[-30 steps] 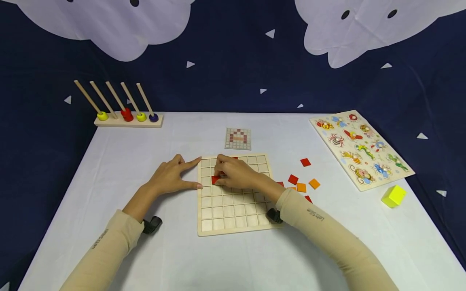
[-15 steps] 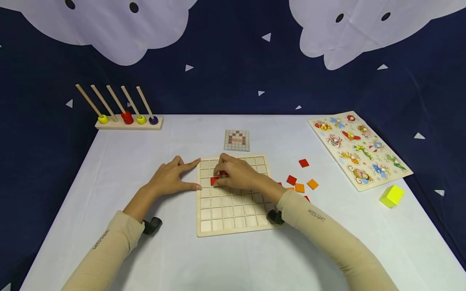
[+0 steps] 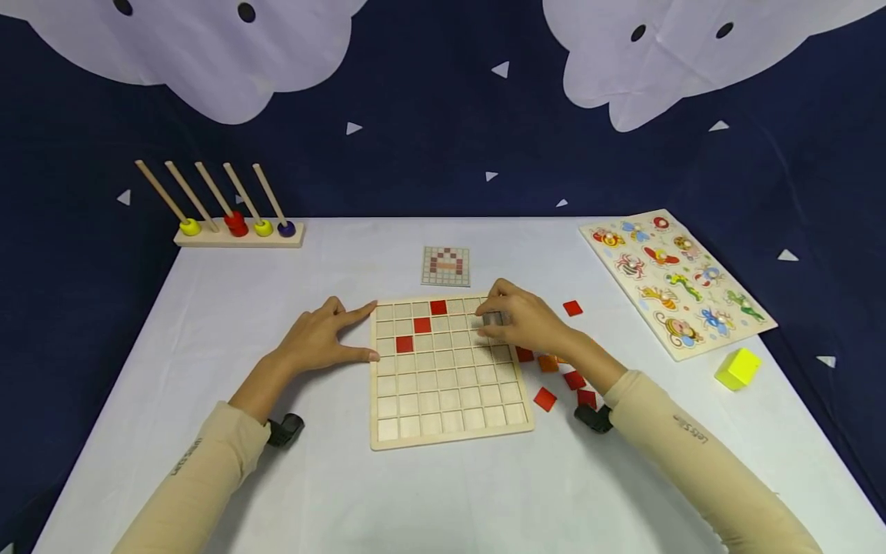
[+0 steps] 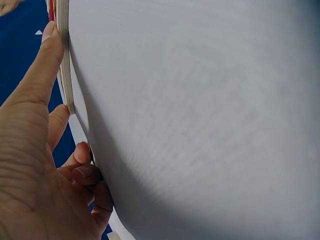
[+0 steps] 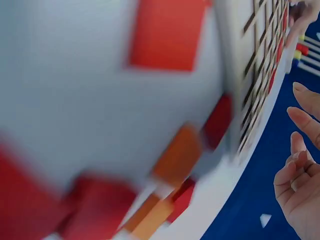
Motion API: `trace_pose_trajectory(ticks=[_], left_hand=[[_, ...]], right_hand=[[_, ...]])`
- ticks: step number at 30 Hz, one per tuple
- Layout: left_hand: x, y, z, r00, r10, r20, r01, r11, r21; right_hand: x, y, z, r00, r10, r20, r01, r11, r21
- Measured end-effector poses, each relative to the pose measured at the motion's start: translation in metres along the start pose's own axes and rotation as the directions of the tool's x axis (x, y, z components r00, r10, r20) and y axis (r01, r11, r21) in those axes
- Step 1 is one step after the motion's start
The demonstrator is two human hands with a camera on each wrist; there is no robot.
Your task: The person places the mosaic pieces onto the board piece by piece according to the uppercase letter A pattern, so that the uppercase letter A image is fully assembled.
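On the white desk [image 3: 457, 496], the outstretched left hand [image 3: 311, 338] touches a square pale-wood grid board [image 3: 446, 378] bearing three square red tiles [image 3: 421, 325], while the empty, loose-fingered right hand [image 3: 529, 319] hovers above its far right corner.

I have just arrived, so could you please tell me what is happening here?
A person's left hand touches the left edge of a gridded board. The right hand is over the board's far right part, with no tile visible in its grasp. Three red tiles sit diagonally in the grid. Loose red tiles and orange tiles lie right of the board, and a pattern card lies beyond it.
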State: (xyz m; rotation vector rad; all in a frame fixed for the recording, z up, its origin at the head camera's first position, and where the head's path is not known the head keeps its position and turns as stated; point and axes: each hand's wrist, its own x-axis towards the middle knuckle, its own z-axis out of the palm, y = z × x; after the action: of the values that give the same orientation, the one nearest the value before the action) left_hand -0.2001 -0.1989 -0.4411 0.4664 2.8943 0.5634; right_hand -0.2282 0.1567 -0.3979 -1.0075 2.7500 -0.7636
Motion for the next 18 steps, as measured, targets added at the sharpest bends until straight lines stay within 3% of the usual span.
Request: trace_pose_trajectory(ticks=[12,18], left_hand=[[-0.001,-0.001,-0.001,1.000,0.016,-0.016,-0.016,1.000,-0.010],[0.000,-0.001,-0.001,1.000,0.010,-0.007,-0.010,1.000,-0.012]], right_hand=[[-0.048,0.033,-0.006,0.993,0.108,0.050,-0.108,0.994,-0.011],[-0.057,0.037,-0.002,0.994,0.098,0.045,-0.094,0.992,-0.079]])
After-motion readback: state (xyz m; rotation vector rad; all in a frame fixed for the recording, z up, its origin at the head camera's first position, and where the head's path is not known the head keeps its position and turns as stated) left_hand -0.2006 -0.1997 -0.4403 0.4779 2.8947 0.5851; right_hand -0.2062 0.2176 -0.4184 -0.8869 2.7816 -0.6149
